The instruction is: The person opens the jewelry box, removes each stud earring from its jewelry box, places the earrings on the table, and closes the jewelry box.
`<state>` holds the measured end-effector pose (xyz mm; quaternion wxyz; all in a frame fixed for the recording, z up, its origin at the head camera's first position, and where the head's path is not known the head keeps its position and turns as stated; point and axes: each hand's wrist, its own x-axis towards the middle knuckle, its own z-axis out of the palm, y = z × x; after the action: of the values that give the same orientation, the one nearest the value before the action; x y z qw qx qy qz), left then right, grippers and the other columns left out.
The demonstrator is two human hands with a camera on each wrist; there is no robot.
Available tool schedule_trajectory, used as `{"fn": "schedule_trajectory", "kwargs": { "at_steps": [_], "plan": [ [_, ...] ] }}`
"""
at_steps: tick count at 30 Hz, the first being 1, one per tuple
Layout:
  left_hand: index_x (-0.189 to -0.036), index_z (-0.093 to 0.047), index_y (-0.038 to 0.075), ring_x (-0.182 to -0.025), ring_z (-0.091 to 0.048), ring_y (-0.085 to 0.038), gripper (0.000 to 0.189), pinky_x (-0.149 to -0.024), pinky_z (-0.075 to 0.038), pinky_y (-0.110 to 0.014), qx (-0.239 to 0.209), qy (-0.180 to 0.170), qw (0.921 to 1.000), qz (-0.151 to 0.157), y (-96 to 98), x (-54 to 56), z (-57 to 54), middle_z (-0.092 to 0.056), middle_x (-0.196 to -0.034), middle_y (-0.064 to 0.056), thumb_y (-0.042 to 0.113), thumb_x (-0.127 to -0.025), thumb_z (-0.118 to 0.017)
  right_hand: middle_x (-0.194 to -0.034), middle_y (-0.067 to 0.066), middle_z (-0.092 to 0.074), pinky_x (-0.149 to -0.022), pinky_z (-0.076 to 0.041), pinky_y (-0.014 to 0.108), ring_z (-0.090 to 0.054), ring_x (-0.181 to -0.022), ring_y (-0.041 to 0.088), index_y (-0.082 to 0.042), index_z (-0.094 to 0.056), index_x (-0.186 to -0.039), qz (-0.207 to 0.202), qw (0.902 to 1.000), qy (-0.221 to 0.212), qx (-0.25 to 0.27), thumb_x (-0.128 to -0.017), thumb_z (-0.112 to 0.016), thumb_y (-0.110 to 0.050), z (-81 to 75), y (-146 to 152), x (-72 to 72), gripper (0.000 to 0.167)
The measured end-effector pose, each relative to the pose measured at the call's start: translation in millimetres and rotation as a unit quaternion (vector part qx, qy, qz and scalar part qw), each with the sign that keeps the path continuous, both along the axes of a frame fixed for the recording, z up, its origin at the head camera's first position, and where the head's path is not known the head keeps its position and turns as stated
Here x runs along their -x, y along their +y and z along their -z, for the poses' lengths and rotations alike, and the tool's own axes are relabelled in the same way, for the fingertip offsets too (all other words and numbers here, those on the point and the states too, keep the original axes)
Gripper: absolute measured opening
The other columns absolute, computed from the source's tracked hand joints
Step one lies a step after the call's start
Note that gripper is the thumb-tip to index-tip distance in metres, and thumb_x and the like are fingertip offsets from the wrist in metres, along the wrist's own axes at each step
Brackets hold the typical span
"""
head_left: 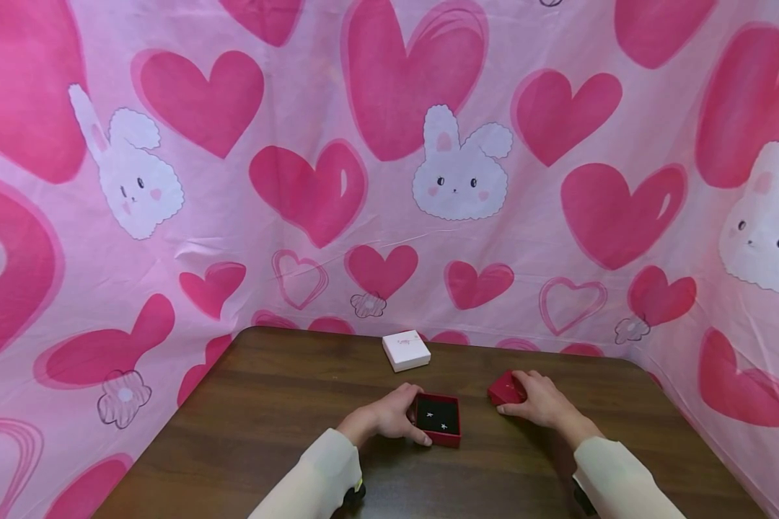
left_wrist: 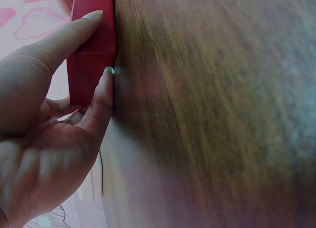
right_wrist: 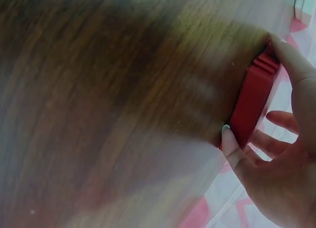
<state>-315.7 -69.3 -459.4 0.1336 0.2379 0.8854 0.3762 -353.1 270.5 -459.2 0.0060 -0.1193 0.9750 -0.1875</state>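
Observation:
My left hand [head_left: 392, 414] grips a small red jewelry box [head_left: 446, 439] on the table, thumb on its near side and the other fingers around its left and far sides. The box has no lid on it. Inside, a pair of small silvery earrings [head_left: 444, 427] lies on a black insert [head_left: 447, 411]. Off to the right, my right hand [head_left: 547, 401] holds a red box lid [head_left: 503, 388] by opposite edges, low at the tabletop. The right wrist view shows the lid's side wall [right_wrist: 253, 97] with ridges near one end; its underside is hidden.
Behind the red box, a white square box [head_left: 406, 349] with faint lettering sits near the back edge of the brown wooden table [head_left: 285, 389]. Pink cloth [head_left: 389, 216] with hearts and rabbits hangs behind the table and along both sides.

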Motion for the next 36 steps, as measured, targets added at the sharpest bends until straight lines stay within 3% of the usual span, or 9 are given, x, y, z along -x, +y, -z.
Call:
{"fn": "schedule_trajectory", "kwargs": {
  "at_steps": [7, 14, 29, 36],
  "plan": [
    [-0.125, -0.054, 0.008, -0.098, -0.05, -0.015, 0.064, -0.089, -0.046, -0.032, 0.0, -0.007, 1.0, -0.002, 0.3, 0.2, -0.1, -0.05, -0.109, -0.001, 0.018, -0.075, -0.092, -0.128, 0.024, -0.055, -0.086, -0.054, 0.058, -0.051, -0.112, 0.04, 0.002, -0.046, -0.146, -0.006, 1.0, -0.004, -0.003, -0.073, -0.087, -0.052, -1.0, 0, -2.7, 0.099],
    [-0.124, -0.054, 0.008, -0.097, -0.05, -0.015, 0.063, -0.088, -0.046, -0.031, 0.0, -0.008, 1.0, 0.0, 1.3, -0.4, -0.6, -0.049, -0.108, -0.001, 0.017, -0.074, -0.092, -0.142, 0.027, -0.046, -0.091, -0.047, 0.069, -0.046, -0.12, 0.044, -0.002, -0.048, -0.147, -0.008, 0.9994, 0.005, -0.032, -0.075, -0.082, -0.059, -4.2, 3, -6.5, 0.098],
    [-0.125, -0.054, 0.01, -0.098, -0.051, -0.015, 0.063, -0.092, -0.048, -0.032, 0.001, -0.015, 0.9999, 0.004, -0.7, 1.3, -0.6, -0.051, -0.11, -0.002, 0.02, -0.076, -0.091, -0.125, 0.017, -0.057, -0.081, -0.054, 0.06, -0.05, -0.108, 0.033, -0.004, -0.063, -0.134, -0.022, 0.9975, 0.032, -0.06, -0.076, -0.086, -0.049, -8.4, 0, -6.7, 0.077],
    [-0.123, -0.055, 0.008, -0.096, -0.051, -0.015, 0.062, -0.089, -0.047, -0.031, 0.0, -0.007, 1.0, 0.001, 0.1, 0.2, -1.0, -0.05, -0.108, -0.002, 0.018, -0.075, -0.092, -0.114, 0.01, -0.059, -0.079, -0.055, 0.056, -0.053, -0.102, 0.028, -0.007, -0.069, -0.121, -0.033, 0.996, 0.06, -0.057, -0.078, -0.088, -0.033, -6.8, -7, -8.0, 0.054]
  ]
}}
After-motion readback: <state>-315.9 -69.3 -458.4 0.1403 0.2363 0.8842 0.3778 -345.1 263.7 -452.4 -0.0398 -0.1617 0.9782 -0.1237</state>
